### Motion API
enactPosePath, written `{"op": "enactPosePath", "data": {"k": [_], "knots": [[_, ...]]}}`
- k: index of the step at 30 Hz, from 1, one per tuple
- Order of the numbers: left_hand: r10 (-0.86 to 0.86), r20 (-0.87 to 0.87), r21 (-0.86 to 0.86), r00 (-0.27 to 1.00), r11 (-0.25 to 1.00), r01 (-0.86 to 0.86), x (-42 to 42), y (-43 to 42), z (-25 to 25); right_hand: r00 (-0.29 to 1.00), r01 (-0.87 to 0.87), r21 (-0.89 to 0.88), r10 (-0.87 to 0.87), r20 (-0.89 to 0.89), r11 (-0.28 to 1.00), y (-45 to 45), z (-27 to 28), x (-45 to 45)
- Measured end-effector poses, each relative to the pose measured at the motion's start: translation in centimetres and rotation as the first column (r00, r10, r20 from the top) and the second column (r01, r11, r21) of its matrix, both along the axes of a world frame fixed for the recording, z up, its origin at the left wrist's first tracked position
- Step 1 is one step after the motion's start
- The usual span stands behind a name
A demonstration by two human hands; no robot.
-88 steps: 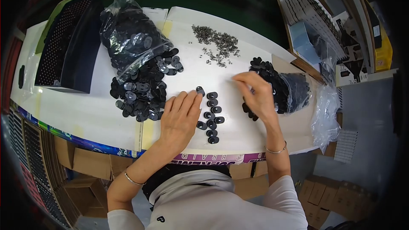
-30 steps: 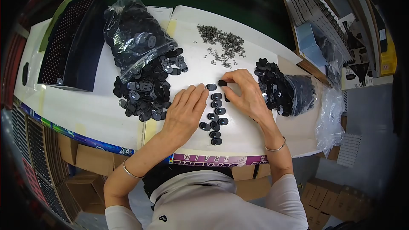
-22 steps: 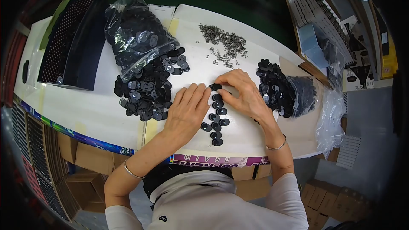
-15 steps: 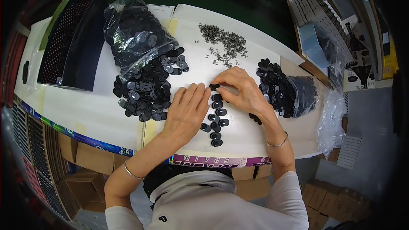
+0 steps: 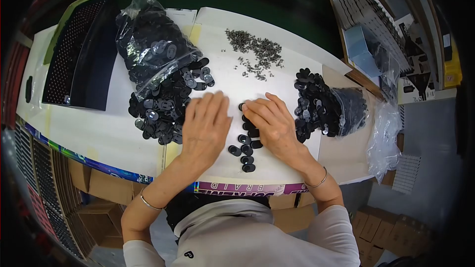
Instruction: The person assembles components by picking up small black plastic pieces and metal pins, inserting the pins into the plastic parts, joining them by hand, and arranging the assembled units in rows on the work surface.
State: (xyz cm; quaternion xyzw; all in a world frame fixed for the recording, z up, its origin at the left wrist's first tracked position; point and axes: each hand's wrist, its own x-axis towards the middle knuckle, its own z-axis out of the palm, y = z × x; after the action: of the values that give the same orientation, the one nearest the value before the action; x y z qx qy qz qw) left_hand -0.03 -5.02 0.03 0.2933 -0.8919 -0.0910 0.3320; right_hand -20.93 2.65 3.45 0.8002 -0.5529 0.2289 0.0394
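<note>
A column of small black oval plastic pieces (image 5: 247,160) runs up the middle of the white table, several of them with a shiny metal spot on top. My right hand (image 5: 272,126) lies over the upper part of this column, fingers stretched out and covering some pieces. Its fingertips touch or nearly touch the topmost black piece (image 5: 241,107); the thumb is hidden. To the left, my left hand (image 5: 205,126) is slightly blurred, with fingers extended and no object showing in them. It hovers between the column and a heap of black oval pieces (image 5: 161,113).
Small metal fasteners (image 5: 255,49) lie scattered at the back. A clear bag of black pieces (image 5: 156,44) rests beside a dark box (image 5: 81,57) at left. At right are another black heap (image 5: 311,104) and a plastic bag (image 5: 349,111). Cardboard boxes (image 5: 101,222) stand below.
My left hand has moved left, away from the column. My right hand has shifted slightly down and left, from pinching at the top piece to lying over the column. The view has shifted slightly.
</note>
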Motion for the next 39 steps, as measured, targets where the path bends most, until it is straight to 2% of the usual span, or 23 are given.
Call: {"op": "enactPosePath", "data": {"k": [3, 7, 10, 14, 20, 29, 32, 35, 39], "knots": [[0.106, 0.031, -0.044, 0.994, 0.993, -0.105, 0.1, -2.2, 1.0, 0.998, 0.048, -0.012, -0.047, 0.037, 0.999, 0.8, -0.3, 0.6], [0.157, 0.101, -0.125, 0.982, 0.982, -0.144, 0.1, -4.4, 0.6, 0.995, 0.047, 0.016, -0.048, 0.090, 0.999, 2.1, 0.6, 1.2], [0.101, 0.090, -0.175, 0.991, 0.981, -0.084, 0.0, -4.3, 0.2, 0.938, 0.012, 0.179, -0.073, 0.338, 0.984, 1.9, 1.1, -0.9], [0.050, 0.054, -0.201, 0.997, 0.979, -0.038, -0.3, -4.3, 0.3, 0.858, 0.330, 0.124, -0.352, 0.374, 0.936, -0.2, 1.3, -2.8], [-0.038, -0.027, -0.206, 0.999, 0.978, 0.032, -0.8, -2.6, 0.5, 0.771, 0.475, 0.164, -0.499, 0.396, 0.865, -4.2, -0.3, -4.9], [-0.011, -0.069, -0.132, 0.998, 0.991, 0.002, -1.7, -1.1, -0.3, 0.889, 0.394, -0.034, -0.371, 0.269, 0.919, -1.6, -1.5, -3.6], [0.004, -0.054, -0.087, 0.999, 0.996, -0.008, -1.7, -0.6, -0.3, 0.890, 0.335, 0.029, -0.327, 0.319, 0.942, -0.2, -0.7, -2.9], [0.009, -0.110, -0.071, 0.994, 0.997, -0.017, -1.8, -0.1, -0.4, 0.802, 0.343, 0.160, -0.377, 0.463, 0.926, 0.8, 0.3, -2.3], [-0.014, -0.190, -0.072, 0.982, 0.997, 0.000, -1.7, 1.6, -0.5, 0.826, 0.348, 0.178, -0.390, 0.407, 0.921, 0.7, 0.7, -3.3]]}}
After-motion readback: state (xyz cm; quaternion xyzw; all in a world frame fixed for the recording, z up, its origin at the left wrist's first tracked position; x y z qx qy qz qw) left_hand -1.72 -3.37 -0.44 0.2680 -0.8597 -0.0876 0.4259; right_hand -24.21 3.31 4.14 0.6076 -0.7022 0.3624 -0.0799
